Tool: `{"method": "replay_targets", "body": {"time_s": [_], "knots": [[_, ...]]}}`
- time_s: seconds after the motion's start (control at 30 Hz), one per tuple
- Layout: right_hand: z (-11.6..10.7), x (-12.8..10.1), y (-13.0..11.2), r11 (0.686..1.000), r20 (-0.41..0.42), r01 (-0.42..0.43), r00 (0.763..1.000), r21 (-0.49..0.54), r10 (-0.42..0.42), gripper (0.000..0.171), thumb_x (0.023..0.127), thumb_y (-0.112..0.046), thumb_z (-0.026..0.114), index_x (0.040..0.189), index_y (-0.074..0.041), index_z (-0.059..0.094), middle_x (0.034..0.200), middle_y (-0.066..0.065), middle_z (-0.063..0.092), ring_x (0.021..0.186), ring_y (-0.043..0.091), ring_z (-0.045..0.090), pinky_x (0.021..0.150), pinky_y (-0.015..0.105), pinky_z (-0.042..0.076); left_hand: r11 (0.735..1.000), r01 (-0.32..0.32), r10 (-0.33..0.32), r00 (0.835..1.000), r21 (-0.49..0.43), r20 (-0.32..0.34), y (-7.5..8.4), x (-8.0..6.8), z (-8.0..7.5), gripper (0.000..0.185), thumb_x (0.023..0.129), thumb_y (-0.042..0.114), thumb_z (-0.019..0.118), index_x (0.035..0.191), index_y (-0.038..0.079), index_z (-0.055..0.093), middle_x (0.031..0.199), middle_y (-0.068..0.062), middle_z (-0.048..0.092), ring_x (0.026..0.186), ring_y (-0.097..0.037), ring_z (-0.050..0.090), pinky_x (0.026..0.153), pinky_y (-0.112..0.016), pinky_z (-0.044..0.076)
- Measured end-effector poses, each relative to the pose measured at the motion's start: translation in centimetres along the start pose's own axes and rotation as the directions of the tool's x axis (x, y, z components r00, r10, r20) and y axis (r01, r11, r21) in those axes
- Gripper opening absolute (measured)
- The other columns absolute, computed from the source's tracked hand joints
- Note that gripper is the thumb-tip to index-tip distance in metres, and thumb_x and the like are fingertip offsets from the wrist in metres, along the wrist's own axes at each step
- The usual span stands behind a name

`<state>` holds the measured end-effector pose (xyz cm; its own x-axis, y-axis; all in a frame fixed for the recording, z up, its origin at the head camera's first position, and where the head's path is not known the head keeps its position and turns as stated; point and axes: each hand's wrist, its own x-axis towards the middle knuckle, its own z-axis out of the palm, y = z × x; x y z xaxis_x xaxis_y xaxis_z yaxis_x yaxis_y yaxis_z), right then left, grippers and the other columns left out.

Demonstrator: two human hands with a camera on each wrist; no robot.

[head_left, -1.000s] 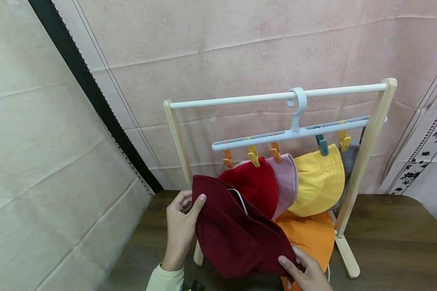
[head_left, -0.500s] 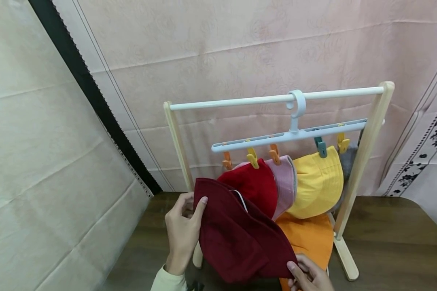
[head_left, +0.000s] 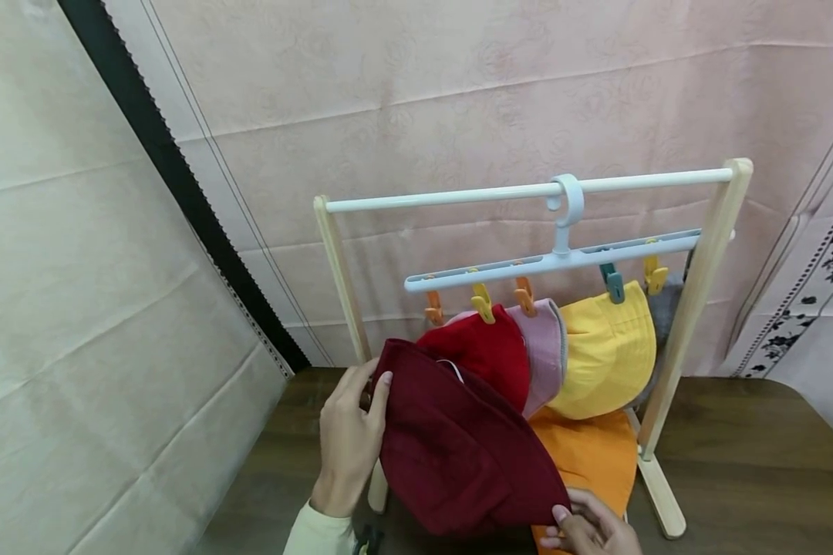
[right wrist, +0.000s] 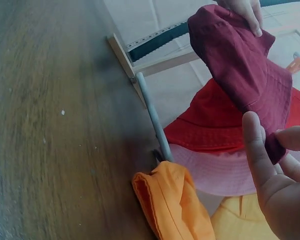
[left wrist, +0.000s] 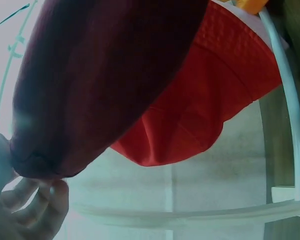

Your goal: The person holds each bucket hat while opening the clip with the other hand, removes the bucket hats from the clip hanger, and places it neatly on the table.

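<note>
A maroon bucket hat [head_left: 468, 455] is stretched between both hands in front of the rack. At its upper left edge my left hand [head_left: 352, 435] pinches the brim between thumb and fingers. My right hand [head_left: 593, 524] pinches the lower right edge; the right wrist view shows thumb and fingers on the brim. Behind it a red hat [head_left: 493, 351] hangs from a yellow clip [head_left: 482, 302]. Beside that are a pink hat [head_left: 547, 354] and a yellow hat [head_left: 607, 351], the latter under a teal clip [head_left: 612, 282]. An orange hat [right wrist: 175, 200] lies low, partly hidden in the head view.
A light-blue clip hanger [head_left: 486, 271] hooks over the white bar [head_left: 444, 198] of a wooden rack [head_left: 694, 308]. A grey hat [head_left: 665, 308] hangs at the far right. Underneath is a dark wooden table [head_left: 757, 447]; pale cloth [head_left: 493, 85] covers the wall behind.
The maroon hat's brim opening has tipped, so less of the white cord at it shows. My right hand has shifted slightly right and down; both hands keep their hold.
</note>
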<state>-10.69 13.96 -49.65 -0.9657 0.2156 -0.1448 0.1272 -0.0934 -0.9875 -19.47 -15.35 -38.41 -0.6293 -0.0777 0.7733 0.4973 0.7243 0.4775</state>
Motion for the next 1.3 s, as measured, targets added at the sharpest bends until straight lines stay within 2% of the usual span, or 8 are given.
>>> {"method": "replay_targets", "body": {"time_s": [0.17, 0.47, 0.73, 0.77, 0.93, 1.0, 1.17, 1.3], "knots": [[0.1, 0.2, 0.9, 0.999, -0.001, -0.011, 1.0, 0.037, 0.011, 0.036, 0.097, 0.001, 0.068, 0.129, 0.015, 0.062, 0.093, 0.018, 0.068, 0.078, 0.028, 0.074, 0.072, 0.041, 0.065, 0.998, 0.044, -0.041, 0.996, -0.04, 0.08, -0.7, -0.4, 0.1, 0.027, 0.1, 0.013, 0.074, 0.127, 0.009, 0.073, 0.101, 0.001, 0.07, 0.076, -0.008, 0.064, 0.061, -0.024, 0.054], [0.5, -0.2, 2.5, 0.997, 0.032, 0.035, 0.999, 0.065, -0.038, 0.033, 0.094, 0.001, 0.071, 0.125, 0.013, 0.065, 0.098, 0.02, 0.069, 0.078, 0.025, 0.075, 0.072, 0.04, 0.065, 0.999, 0.014, -0.021, 0.988, 0.046, 0.154, -1.5, -1.1, 0.0, 0.035, 0.095, 0.012, 0.081, 0.127, 0.005, 0.07, 0.096, 0.0, 0.067, 0.074, -0.008, 0.062, 0.059, -0.022, 0.052], [0.4, 0.4, 2.4, 0.998, 0.092, -0.016, 0.996, -0.061, 0.022, 0.041, 0.099, 0.003, 0.065, 0.136, 0.021, 0.056, 0.101, 0.016, 0.071, 0.077, 0.02, 0.074, 0.071, 0.036, 0.065, 0.985, 0.172, -0.165, 0.917, 0.014, 0.364, -2.1, -1.3, 0.6, 0.042, 0.094, 0.012, 0.082, 0.133, 0.008, 0.067, 0.103, 0.002, 0.069, 0.078, -0.007, 0.06, 0.065, -0.023, 0.052], [0.3, 0.6, 2.7, 0.997, 0.088, -0.036, 0.995, -0.072, 0.042, 0.036, 0.1, 0.002, 0.065, 0.134, 0.014, 0.063, 0.101, 0.013, 0.072, 0.078, 0.021, 0.074, 0.071, 0.036, 0.065, 0.984, 0.175, -0.168, 0.909, 0.017, 0.381, -2.2, -1.4, 0.8, 0.043, 0.094, 0.012, 0.081, 0.135, 0.007, 0.066, 0.104, 0.001, 0.07, 0.078, -0.007, 0.061, 0.065, -0.023, 0.052], [0.5, 1.1, 2.6, 0.992, 0.077, -0.063, 0.994, -0.11, 0.072, 0.036, 0.1, 0.005, 0.062, 0.136, 0.013, 0.061, 0.104, 0.016, 0.073, 0.081, 0.024, 0.075, 0.073, 0.037, 0.065, 0.984, 0.176, -0.175, 0.886, 0.036, 0.43, -2.6, -1.9, 1.8, 0.054, 0.095, 0.008, 0.079, 0.145, 0.006, 0.06, 0.113, -0.003, 0.07, 0.083, -0.01, 0.065, 0.066, -0.024, 0.053], [0.4, 1.6, 3.2, 0.994, 0.085, -0.041, 0.995, -0.103, 0.05, 0.039, 0.1, 0.008, 0.06, 0.137, 0.02, 0.056, 0.105, 0.019, 0.072, 0.081, 0.026, 0.075, 0.073, 0.037, 0.065, 0.983, 0.18, -0.181, 0.88, 0.046, 0.438, -2.9, -2.1, 2.2, 0.062, 0.094, 0.005, 0.079, 0.151, 0.006, 0.053, 0.119, -0.006, 0.07, 0.092, -0.015, 0.068, 0.07, -0.028, 0.055], [-0.8, 4.0, 7.1, 0.997, 0.11, 0.009, 0.994, -0.076, -0.001, 0.029, 0.098, 0.007, 0.066, 0.126, 0.002, 0.071, 0.098, 0.011, 0.072, 0.08, 0.028, 0.077, 0.071, 0.038, 0.065, 0.982, 0.179, -0.182, 0.85, 0.055, 0.495, -3.3, -2.8, 3.5, 0.09, 0.091, 0.001, 0.081, 0.164, 0.005, 0.029, 0.146, -0.019, 0.059, 0.123, -0.034, 0.065, 0.092, -0.047, 0.059], [-0.9, 4.0, 6.2, 0.985, 0.156, 0.019, 0.988, -0.172, 0.008, 0.033, 0.098, 0.006, 0.066, 0.131, 0.01, 0.065, 0.096, 0.012, 0.071, 0.081, 0.027, 0.077, 0.07, 0.036, 0.064, 0.982, 0.163, -0.186, 0.82, 0.091, 0.542, -3.8, -3.4, 4.5, 0.098, 0.092, 0.005, 0.082, 0.166, -0.002, 0.018, 0.153, -0.029, 0.048, 0.129, -0.042, 0.059, 0.097, -0.051, 0.056]]}}
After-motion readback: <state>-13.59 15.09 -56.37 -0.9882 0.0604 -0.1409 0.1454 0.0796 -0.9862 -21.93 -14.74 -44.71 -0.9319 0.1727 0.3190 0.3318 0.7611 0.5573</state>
